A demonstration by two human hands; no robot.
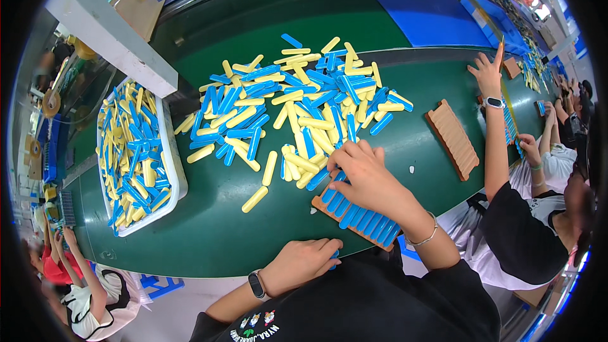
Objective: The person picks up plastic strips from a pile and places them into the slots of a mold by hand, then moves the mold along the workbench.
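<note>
With the right hand (364,174), reaching with bent fingers over the far-left end of a brown grooved tray (319,206) lined with blue strips (364,220); cannot tell whether gripping one. With the left hand (304,263), clasping a blue piece (335,256) at the near edge of the green table (209,237). Facing a heap (316,123) of yellow and blue strips beyond the tray.

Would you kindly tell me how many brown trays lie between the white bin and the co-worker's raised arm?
2: one tray, holding blue sticks, beneath the right hand; the other tray farther right. Neither seems hidden.
</note>
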